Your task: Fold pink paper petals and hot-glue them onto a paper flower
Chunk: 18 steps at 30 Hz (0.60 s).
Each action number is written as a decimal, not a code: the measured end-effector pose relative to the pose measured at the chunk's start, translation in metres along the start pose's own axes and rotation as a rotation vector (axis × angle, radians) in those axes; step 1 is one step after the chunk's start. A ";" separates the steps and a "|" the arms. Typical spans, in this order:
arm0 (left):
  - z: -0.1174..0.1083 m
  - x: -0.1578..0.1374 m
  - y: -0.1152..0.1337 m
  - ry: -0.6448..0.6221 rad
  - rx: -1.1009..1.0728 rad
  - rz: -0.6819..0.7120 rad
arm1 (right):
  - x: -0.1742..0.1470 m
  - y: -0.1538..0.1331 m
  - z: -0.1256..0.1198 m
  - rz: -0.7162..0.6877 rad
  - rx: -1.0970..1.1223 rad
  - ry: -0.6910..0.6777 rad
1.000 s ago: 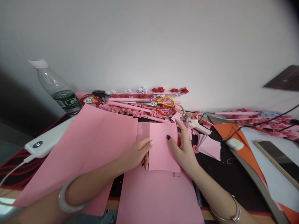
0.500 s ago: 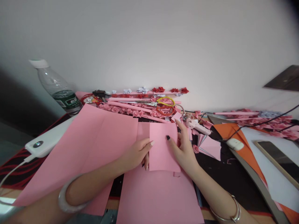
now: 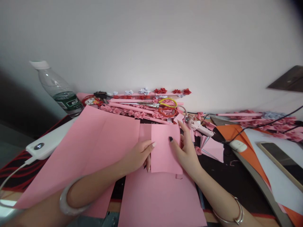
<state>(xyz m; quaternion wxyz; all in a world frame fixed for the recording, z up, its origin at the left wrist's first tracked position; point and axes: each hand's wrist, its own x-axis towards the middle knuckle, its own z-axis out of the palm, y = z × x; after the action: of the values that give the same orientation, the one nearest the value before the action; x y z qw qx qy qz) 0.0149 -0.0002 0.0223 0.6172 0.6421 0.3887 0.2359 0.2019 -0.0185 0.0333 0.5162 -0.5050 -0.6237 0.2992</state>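
Observation:
A small rectangular piece of pink paper (image 3: 163, 151) is held between my two hands, above a larger pink sheet (image 3: 161, 198). My left hand (image 3: 139, 154) pinches its left edge, thumb on top and fingers partly hidden behind. My right hand (image 3: 188, 151) grips the right edge, its thumb with a dark nail lying on the front and the other fingers behind. Another big pink sheet (image 3: 94, 142), with a faint crease, lies under and beside my left forearm.
Scissors (image 3: 165, 105) with yellow and red handles rest on pink paper flowers by the wall. A glue gun (image 3: 200, 127) lies right of them. A bottle (image 3: 59, 88) and white power bank (image 3: 47, 143) stand left; a phone (image 3: 284, 160) lies right.

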 end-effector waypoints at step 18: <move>0.000 -0.001 0.000 -0.004 0.003 0.002 | -0.001 0.001 -0.001 -0.008 -0.016 0.034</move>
<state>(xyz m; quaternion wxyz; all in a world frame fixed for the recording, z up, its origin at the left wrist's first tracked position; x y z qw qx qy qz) 0.0143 -0.0011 0.0226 0.6170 0.6439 0.3869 0.2346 0.2032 -0.0189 0.0323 0.5240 -0.5117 -0.6190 0.2837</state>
